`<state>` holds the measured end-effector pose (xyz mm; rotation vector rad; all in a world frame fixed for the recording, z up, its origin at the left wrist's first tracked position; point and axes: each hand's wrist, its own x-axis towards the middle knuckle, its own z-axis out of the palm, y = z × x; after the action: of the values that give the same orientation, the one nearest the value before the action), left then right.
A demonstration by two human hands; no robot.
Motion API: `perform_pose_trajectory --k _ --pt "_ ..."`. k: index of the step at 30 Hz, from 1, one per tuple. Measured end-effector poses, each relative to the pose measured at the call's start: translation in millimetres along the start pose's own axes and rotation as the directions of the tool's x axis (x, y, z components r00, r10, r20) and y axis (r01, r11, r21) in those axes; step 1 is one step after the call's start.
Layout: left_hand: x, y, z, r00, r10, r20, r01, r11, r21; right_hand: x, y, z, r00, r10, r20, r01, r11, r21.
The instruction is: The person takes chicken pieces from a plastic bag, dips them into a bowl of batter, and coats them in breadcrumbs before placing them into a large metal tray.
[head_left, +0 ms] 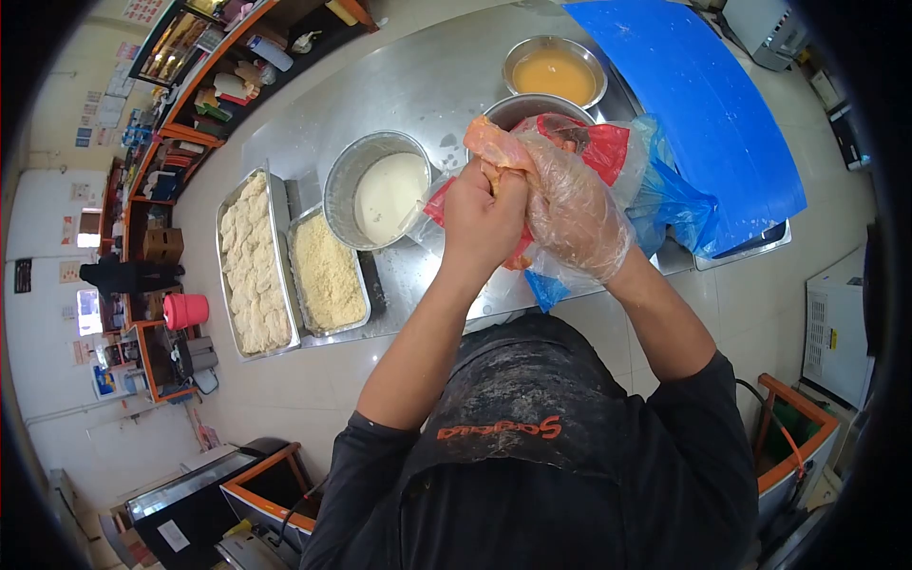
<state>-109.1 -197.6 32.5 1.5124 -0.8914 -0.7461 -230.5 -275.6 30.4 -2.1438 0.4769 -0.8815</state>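
Currently, the raw meat piece [498, 142] sits clenched between the bare left hand [483, 209] and gloved right hand [578, 211], both grips closed, its long axis slanting forward-left above the surface [418, 95].

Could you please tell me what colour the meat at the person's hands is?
The meat is pinkish orange; the head view shows it.
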Motion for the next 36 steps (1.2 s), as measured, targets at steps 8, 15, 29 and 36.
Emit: perform_pose_trajectory --k 8,15,29,36 --pt "3.1 8.9 -23.4 0.901 -0.26 0.346 0.372 0.875 -0.309 4.4 7.4 -11.3 0.967 0.253 0.041 -0.251 0.905 0.343" --pt "-4.9 5.7 -7.4 0.967 -0.154 0.203 0.223 0.896 -0.385 10.8 -9.2 -18.3 0.799 0.503 0.331 -0.514 0.284 0.809" --pt "-15.0 -13.6 16.2 0.872 0.486 -0.059 -0.386 0.756 0.529 12.3 30.7 16.8 0.898 0.439 -0.009 -0.299 0.628 0.718" --pt "-8.0 -19.8 9.8 0.991 0.099 0.089 -0.118 0.96 0.254 12.1 19.8 -3.6 0.916 0.39 -0.096 -0.385 0.921 0.067"
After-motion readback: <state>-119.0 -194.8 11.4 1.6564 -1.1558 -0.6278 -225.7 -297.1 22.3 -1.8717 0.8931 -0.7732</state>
